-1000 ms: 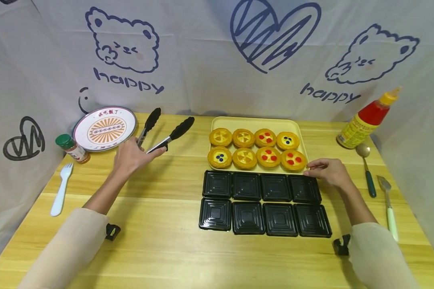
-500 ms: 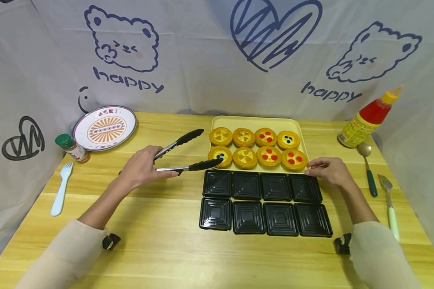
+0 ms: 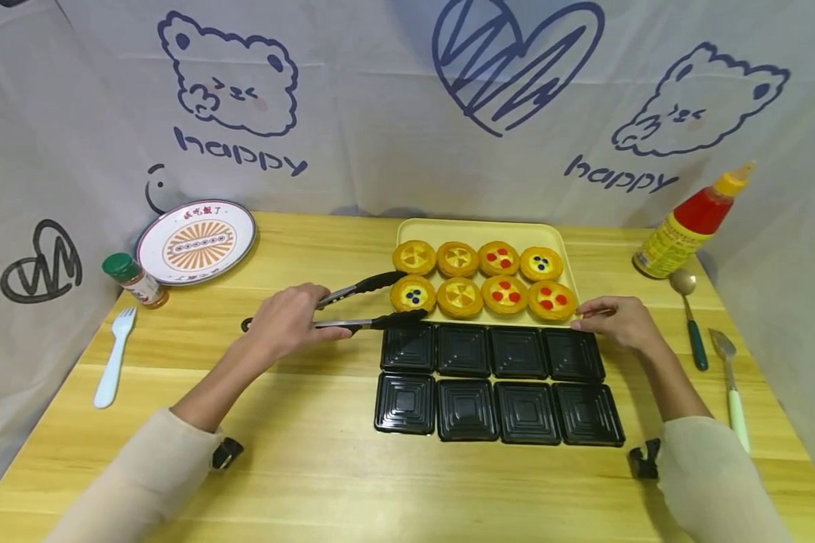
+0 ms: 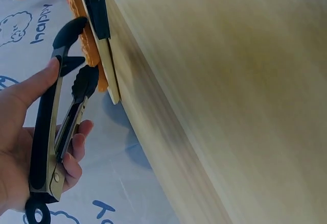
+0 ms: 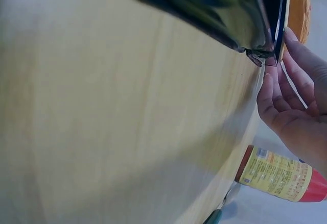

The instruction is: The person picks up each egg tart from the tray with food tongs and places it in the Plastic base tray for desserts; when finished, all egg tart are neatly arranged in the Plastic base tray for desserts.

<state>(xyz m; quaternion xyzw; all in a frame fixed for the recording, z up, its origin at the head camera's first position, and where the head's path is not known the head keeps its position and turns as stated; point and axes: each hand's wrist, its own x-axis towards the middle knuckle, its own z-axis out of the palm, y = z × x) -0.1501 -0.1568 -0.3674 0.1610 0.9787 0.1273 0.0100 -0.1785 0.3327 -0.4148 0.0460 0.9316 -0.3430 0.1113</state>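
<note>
My left hand (image 3: 288, 320) grips a pair of tongs (image 3: 401, 320) with black tips, spread apart. In the head view the tips lie either side of an egg tart with blue dots (image 3: 413, 302), front left on the yellow tray (image 3: 478, 228). Thumb and fingers lie along opposite arms of the tongs (image 4: 43, 127) in the left wrist view. My right hand (image 3: 618, 323) pinches the tray's front right corner, with thumb and fingertips at its edge. Several more tarts (image 3: 459, 296) fill the tray in two rows, topped with yellow wedges, red dots or blue dots.
Several black square plastic trays (image 3: 465, 409) stand in two rows before the yellow tray. At left are a plate (image 3: 200, 240), a green-capped spice jar (image 3: 136, 279) and a pale blue fork (image 3: 114, 358). A sauce bottle (image 3: 686, 226), spoon (image 3: 689, 320) and green-handled utensil (image 3: 732, 392) are at right.
My left hand has moved right with the tongs, whose tips came from open table near the plate to around the front left tart. My right hand has stayed at the tray corner.
</note>
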